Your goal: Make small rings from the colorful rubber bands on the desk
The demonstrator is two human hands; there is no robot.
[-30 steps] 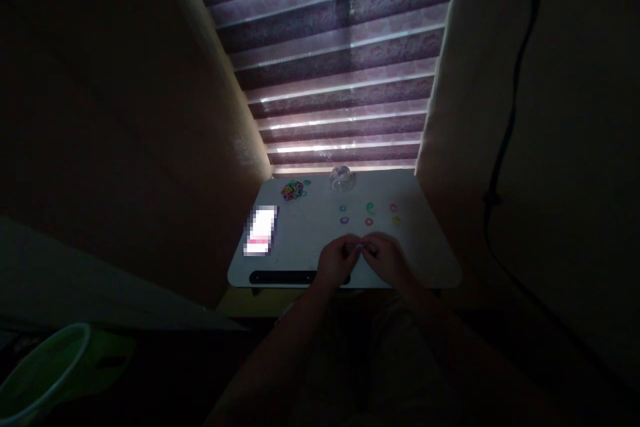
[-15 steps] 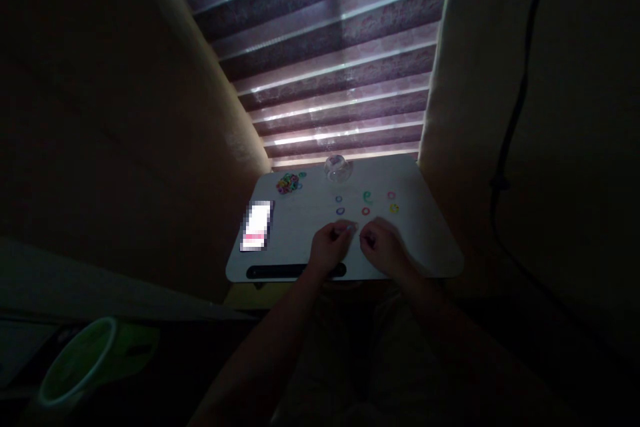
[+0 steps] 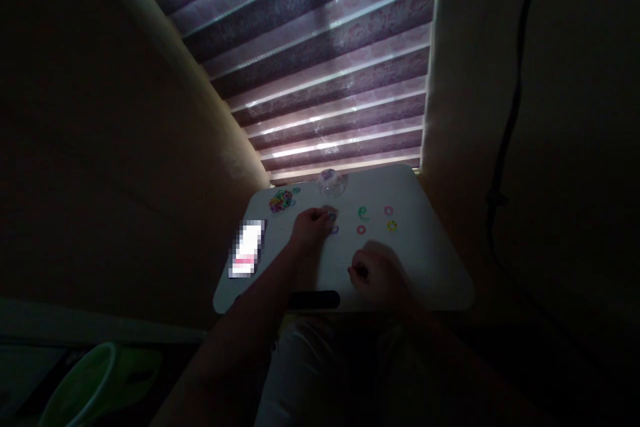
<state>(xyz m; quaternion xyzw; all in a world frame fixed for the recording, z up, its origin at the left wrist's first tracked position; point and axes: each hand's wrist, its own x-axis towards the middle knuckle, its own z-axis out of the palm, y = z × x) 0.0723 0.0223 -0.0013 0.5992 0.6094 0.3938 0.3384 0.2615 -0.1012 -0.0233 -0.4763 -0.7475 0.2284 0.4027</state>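
The scene is very dark. A small white lap table [image 3: 430, 267] lies in front of me. My left hand [image 3: 311, 227] reaches forward, fingers curled over the small blue and purple bands [image 3: 334, 229] on the table. My right hand [image 3: 376, 272] rests nearer to me, fingers closed; what it pinches is too small to name. A green band [image 3: 363, 213], a red band [image 3: 361, 229], a pink band [image 3: 389, 211] and a yellow band [image 3: 393, 225] lie in two rows to the right of my left hand.
A heap of coloured bands [image 3: 281, 200] lies at the table's far left. A clear round container [image 3: 331, 183] stands at the far edge. A phone [image 3: 247, 248] lies at the left. A black slot [image 3: 314, 299] runs along the near edge. A green tub [image 3: 85, 392] sits lower left. Striped blinds hang behind.
My hands have parted. The left hand moved forward to the blue and purple bands; the right hand drew back toward me. The camera tilted, shifting the view.
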